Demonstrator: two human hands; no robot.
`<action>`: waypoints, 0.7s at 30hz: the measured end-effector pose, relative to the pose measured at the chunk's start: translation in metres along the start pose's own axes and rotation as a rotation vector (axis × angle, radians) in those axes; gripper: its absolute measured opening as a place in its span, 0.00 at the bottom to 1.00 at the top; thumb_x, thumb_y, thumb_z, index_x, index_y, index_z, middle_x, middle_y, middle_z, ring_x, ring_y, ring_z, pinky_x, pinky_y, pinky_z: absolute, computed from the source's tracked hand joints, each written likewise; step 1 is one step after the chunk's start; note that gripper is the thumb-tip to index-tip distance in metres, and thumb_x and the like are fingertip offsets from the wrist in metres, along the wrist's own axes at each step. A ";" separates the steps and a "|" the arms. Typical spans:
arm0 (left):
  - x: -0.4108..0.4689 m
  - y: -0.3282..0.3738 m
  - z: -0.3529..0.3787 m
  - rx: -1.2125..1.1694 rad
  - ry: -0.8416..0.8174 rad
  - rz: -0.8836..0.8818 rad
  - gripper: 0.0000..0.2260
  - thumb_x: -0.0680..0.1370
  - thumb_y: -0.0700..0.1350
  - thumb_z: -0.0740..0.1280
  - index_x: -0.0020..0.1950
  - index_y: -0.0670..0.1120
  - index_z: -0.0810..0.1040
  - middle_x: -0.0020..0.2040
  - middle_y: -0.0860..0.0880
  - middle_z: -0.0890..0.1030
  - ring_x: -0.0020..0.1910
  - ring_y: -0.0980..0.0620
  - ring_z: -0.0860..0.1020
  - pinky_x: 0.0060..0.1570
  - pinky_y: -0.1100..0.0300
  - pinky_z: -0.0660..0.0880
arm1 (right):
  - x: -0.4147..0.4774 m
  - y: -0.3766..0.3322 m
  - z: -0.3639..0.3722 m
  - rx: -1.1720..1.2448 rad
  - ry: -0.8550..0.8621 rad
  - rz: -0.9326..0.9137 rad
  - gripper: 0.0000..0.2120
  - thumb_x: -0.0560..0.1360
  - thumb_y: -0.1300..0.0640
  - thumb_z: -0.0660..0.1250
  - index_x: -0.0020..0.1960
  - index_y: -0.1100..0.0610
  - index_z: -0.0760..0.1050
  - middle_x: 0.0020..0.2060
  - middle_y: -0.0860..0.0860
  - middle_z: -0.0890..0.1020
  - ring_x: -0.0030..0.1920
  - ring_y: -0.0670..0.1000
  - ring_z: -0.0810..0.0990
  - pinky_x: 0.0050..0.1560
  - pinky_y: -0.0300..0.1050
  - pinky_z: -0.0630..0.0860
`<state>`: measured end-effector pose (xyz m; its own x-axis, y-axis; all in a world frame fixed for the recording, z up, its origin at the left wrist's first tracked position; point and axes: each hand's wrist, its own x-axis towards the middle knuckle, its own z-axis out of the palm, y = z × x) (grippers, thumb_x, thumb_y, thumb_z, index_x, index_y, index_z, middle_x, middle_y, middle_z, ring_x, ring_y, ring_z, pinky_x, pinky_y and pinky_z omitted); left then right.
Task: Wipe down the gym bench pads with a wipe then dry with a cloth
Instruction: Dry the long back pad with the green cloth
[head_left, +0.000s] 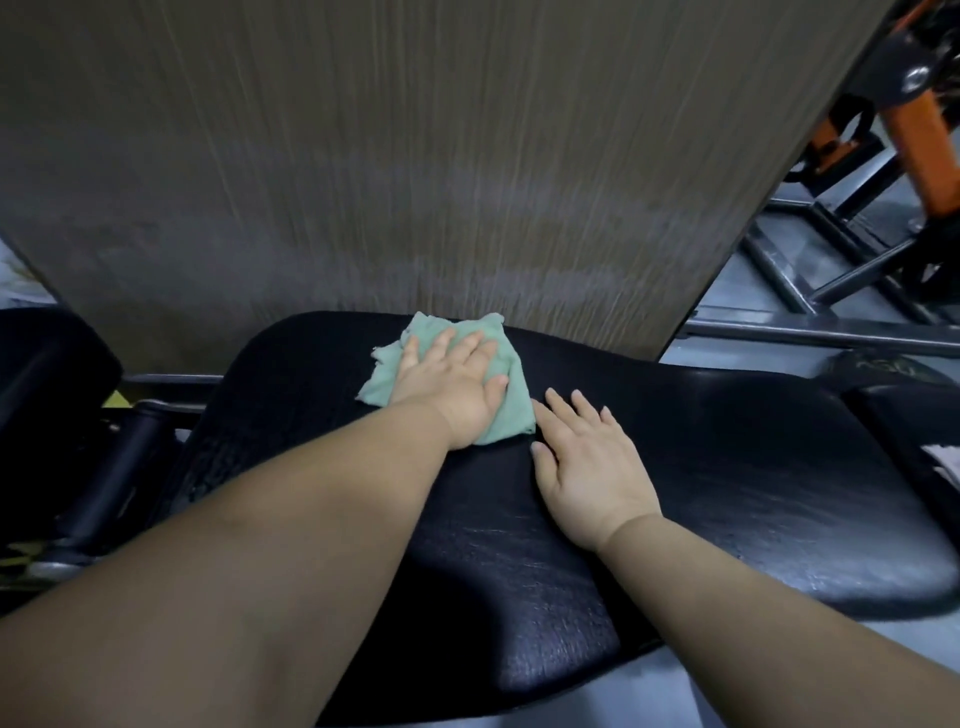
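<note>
Wood-grain wall panel (363, 156) ahead; orange-black machine frame (883, 156) (right), grey floor (753, 270).

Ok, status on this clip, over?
Left hand flat on green cloth, pressing it to bench pad. Right hand flat on pad beside it. Nothing blocking.

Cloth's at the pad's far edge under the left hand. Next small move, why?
Probably draw the left hand, pressed flat on the green cloth, back toward the body along the bench pad. The cloth sits at the pad's far edge, so most of the surface lies nearer; the right hand rests flat beside it.
</note>
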<state>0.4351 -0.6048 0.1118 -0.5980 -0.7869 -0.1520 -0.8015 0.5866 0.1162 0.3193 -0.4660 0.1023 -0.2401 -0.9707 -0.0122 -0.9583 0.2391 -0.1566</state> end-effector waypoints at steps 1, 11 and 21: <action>0.008 -0.001 -0.002 -0.001 0.004 -0.004 0.25 0.83 0.58 0.41 0.80 0.55 0.47 0.80 0.57 0.46 0.79 0.51 0.43 0.75 0.44 0.36 | 0.001 0.000 0.001 -0.004 -0.002 0.003 0.25 0.81 0.47 0.47 0.77 0.47 0.54 0.77 0.46 0.57 0.77 0.51 0.50 0.76 0.49 0.45; 0.027 0.003 -0.007 -0.009 -0.022 -0.089 0.25 0.83 0.57 0.40 0.80 0.54 0.47 0.80 0.56 0.46 0.79 0.51 0.42 0.74 0.42 0.35 | 0.004 0.001 0.003 -0.043 -0.011 0.017 0.29 0.78 0.44 0.39 0.78 0.48 0.52 0.77 0.45 0.54 0.77 0.50 0.48 0.76 0.48 0.44; -0.096 0.003 0.009 -0.074 -0.069 -0.024 0.26 0.83 0.57 0.41 0.80 0.53 0.44 0.80 0.56 0.43 0.78 0.51 0.38 0.74 0.44 0.33 | 0.003 0.002 -0.004 -0.016 -0.027 0.054 0.24 0.81 0.51 0.49 0.77 0.47 0.54 0.77 0.44 0.55 0.77 0.48 0.50 0.76 0.47 0.46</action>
<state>0.4901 -0.5261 0.1174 -0.5791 -0.7843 -0.2226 -0.8150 0.5497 0.1833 0.3157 -0.4682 0.1060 -0.2874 -0.9567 -0.0469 -0.9465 0.2911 -0.1390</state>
